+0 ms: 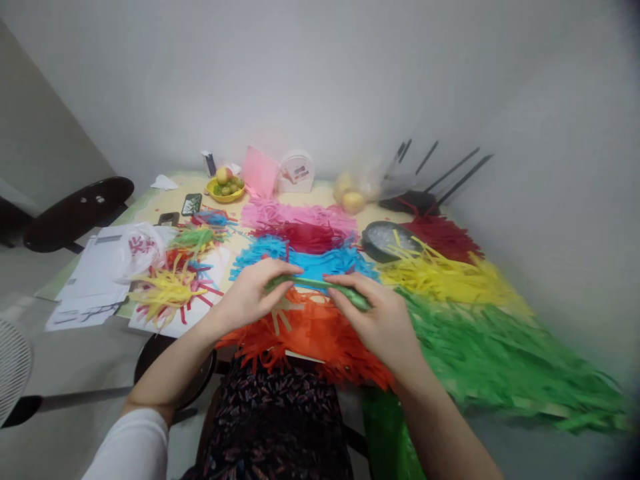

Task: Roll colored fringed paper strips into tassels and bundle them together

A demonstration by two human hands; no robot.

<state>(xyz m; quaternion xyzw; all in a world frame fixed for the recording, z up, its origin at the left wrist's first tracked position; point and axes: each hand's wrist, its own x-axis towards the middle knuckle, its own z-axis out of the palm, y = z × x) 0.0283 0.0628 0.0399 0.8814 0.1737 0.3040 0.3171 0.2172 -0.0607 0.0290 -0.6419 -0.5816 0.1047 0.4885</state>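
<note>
A narrow green strip, seemingly folded or rolled paper [313, 284], stretches level between my two hands. My left hand [250, 295] pinches its left end between thumb and fingers. At the other end, my right hand [385, 317] grips it the same way, with a wider green part showing under the fingers. Just beyond the strip lies fringed blue paper [320, 263]. Beneath my hands, fringed orange paper [315, 327] covers the table's near edge.
Fringed green [490, 353], yellow [450, 283], dark red [443, 237] and pink paper [250, 212] spread around. A dark bowl [373, 250] sits right of the blue paper. Leftward are mixed paper strips [173, 287], white sheets [95, 273], a phone [191, 204] and a fruit bowl [225, 197].
</note>
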